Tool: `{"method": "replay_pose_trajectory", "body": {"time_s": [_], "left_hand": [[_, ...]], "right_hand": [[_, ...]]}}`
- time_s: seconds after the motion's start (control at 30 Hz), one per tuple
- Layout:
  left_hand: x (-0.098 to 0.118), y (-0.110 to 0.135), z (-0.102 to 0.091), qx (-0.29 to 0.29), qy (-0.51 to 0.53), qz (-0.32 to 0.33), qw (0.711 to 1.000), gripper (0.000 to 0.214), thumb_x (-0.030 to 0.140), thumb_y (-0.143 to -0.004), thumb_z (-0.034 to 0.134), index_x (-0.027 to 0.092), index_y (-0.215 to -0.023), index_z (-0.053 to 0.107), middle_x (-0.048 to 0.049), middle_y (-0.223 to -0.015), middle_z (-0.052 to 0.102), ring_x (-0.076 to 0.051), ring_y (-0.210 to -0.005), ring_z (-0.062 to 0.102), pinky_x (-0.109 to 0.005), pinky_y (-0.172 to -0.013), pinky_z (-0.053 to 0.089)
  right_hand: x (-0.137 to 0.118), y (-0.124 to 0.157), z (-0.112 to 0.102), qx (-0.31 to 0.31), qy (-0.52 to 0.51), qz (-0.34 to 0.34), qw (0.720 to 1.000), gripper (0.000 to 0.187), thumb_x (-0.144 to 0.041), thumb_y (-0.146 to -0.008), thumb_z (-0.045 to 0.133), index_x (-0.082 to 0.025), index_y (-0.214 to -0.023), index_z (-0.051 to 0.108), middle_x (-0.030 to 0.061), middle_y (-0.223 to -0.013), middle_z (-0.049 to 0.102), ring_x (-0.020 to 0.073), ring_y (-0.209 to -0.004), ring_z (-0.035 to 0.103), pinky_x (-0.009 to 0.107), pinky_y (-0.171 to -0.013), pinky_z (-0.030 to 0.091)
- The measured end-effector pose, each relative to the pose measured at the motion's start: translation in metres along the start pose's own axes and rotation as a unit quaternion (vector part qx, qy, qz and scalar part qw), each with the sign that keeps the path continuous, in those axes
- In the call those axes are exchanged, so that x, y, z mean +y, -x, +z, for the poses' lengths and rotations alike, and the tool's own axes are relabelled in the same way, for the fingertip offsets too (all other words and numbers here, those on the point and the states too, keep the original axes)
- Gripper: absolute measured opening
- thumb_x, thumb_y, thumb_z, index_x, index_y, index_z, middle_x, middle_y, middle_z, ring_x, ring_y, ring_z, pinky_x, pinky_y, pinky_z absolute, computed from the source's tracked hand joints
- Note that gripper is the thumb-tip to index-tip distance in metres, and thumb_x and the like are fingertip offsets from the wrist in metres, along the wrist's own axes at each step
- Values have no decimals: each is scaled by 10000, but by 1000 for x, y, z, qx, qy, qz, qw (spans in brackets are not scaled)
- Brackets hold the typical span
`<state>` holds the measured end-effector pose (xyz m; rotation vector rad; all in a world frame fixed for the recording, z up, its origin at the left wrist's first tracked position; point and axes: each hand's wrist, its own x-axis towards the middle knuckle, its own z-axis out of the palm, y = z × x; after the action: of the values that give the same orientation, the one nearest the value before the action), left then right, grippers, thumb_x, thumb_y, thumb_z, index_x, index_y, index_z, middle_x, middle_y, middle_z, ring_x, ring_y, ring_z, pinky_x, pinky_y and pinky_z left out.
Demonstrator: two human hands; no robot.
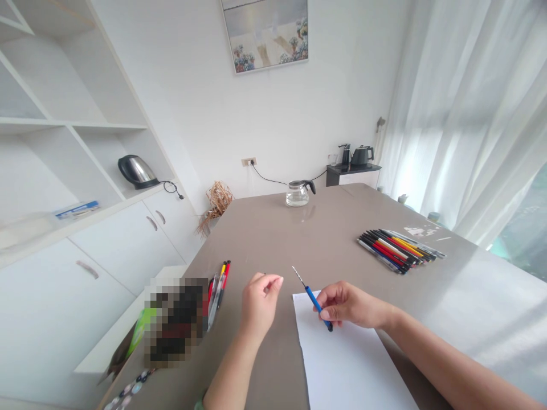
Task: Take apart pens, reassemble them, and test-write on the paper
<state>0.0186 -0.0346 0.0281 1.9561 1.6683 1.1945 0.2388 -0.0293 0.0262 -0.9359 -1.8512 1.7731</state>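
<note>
My right hand [348, 306] is closed around a blue pen [314, 300], held at a slant above a white sheet of paper [337, 364]. A thin, pale rod with dark marks sticks out of the pen's upper end, pointing toward the left hand. Its lower end is black. To the left of the pen, apart from it, my left hand [260, 299] is pinched, thumb against fingers. A tiny dark speck shows at its fingers, but what they hold, if anything, is too small to name.
Many pens [395, 250] lie side by side at the right, and a few more pens [219, 290] lie at the left beside a pixelated patch. A glass pot [297, 195] of clear liquid stands far back on the brown table [256, 228]. Shelves hold a steel kettle [139, 172].
</note>
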Motion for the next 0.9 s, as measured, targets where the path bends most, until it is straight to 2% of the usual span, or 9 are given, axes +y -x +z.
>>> {"method": "replay_pose_trajectory", "body": {"time_s": [0.1,0.23,0.47,0.7,0.9], "left_hand": [[21,10,5,-57,185,-28,981,287,377,-783,444,175,-887,620,-29,-725,536,-118,-618,478,-225,-588,381],[31,13,8,-80,305,-74,946,276,372,-750,507,157,-878,624,-6,-679,497,-77,-508,375,-213,-511,332],[33,11,3,-61,336,-72,937,177,320,-724,558,150,-699,602,16,-641,485,-75,-553,396,-212,-584,335],[33,11,1,-32,350,-75,933,197,334,-734,545,146,-741,602,29,-575,430,-71,-517,367,-217,-538,318],[27,9,-1,4,415,-109,903,198,346,-710,566,151,-741,578,-21,-771,536,-51,-507,374,-208,-495,314]], "right_hand": [[2,0,0,-4,6,0,1000,267,-368,-659,608,-134,-783,579,-4,-620,531,81,-538,501,209,-509,408],[4,-1,2,-12,10,4,1000,262,-364,-658,608,-135,-782,580,-5,-617,531,85,-539,503,213,-512,411],[4,-1,3,-21,28,5,999,271,-375,-654,607,-133,-776,587,-5,-608,536,87,-535,503,214,-507,405],[2,-1,3,-27,41,19,999,295,-391,-652,603,-129,-786,589,2,-611,538,89,-538,504,214,-513,408],[4,-1,2,-27,46,26,998,298,-393,-652,603,-131,-794,592,2,-613,537,88,-540,504,210,-511,407]]}}
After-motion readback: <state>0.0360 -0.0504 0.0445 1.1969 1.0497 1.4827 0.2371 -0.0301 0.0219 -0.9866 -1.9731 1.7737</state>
